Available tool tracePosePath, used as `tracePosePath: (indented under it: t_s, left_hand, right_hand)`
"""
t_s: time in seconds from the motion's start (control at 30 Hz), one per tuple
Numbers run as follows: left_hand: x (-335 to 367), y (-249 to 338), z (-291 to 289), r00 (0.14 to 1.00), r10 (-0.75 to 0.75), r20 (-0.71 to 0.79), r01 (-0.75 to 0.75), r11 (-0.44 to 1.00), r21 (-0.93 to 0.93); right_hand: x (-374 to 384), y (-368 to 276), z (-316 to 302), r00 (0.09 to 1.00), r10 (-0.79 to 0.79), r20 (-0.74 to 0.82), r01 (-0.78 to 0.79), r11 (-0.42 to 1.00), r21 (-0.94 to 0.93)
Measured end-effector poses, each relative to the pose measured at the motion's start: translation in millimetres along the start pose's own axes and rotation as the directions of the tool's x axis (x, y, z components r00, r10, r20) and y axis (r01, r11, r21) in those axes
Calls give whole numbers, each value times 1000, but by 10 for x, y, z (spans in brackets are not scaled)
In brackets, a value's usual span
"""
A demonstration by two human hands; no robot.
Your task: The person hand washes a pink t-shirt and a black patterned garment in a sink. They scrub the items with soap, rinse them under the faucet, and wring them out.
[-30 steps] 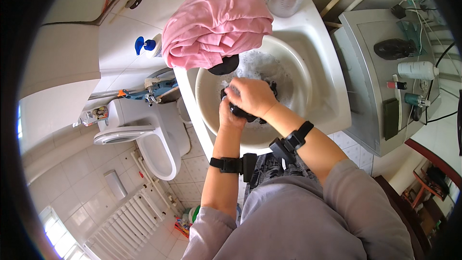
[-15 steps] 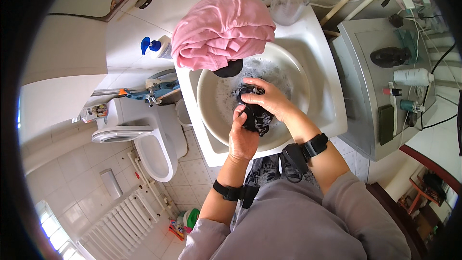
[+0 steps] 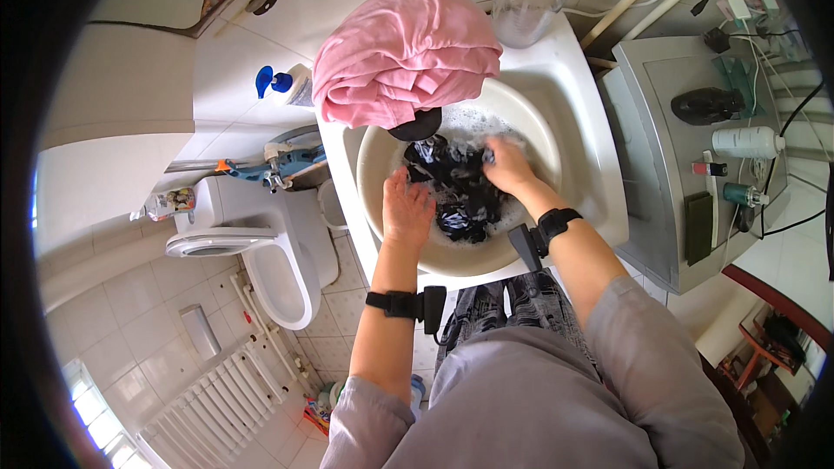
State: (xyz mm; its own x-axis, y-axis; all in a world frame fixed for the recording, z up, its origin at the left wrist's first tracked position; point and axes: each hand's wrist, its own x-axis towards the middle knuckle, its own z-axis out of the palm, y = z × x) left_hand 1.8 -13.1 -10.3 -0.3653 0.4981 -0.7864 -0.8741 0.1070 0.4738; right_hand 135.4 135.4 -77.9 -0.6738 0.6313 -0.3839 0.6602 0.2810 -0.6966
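Note:
A wet black cloth with white markings (image 3: 456, 182) lies spread out in the soapy water of a round pale basin (image 3: 371, 181). At the cloth's left edge is my left hand (image 3: 407, 210), palm turned up and fingers apart. It grips nothing. My right hand (image 3: 507, 165) is at the cloth's right edge, over the suds. Its fingers are smeared by motion, so whether they pinch the fabric cannot be made out.
The basin sits in a white sink (image 3: 599, 200). A pink cloth (image 3: 408, 52) is heaped behind it over a dark object. A clear pump bottle (image 3: 526, 13) stands at the back right. A grey machine (image 3: 647, 122) with bottles on top is at the right, a toilet (image 3: 282, 282) at the left.
The black cloth was bunched between both hands and is now spread out in the water. My hands have moved apart, left hand leftward, right hand rightward.

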Motion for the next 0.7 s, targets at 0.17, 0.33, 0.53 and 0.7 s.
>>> tracePosePath:
  t_s: [0.17,0.33,0.53,0.7]
  left_hand:
    - [157,31,49,994,-88,63,98,978,-186]
    - [101,192,44,968,6,250,53,973,-226]
    - [119,-121,59,961,32,274,103,880,-464]
    - [-54,6,321,999,-17,46,27,975,-222]
  right_hand:
    - [-245,-738,-134,962,-274,-16,247,841,482]
    - [-805,-1368,-275,843,-536,-47,531,814,234]
    - [-466,-1290,-63,829,-518,-212,511,855,-95]
    - [-118,-1014,-90,955,-172,-242,210,968,140]
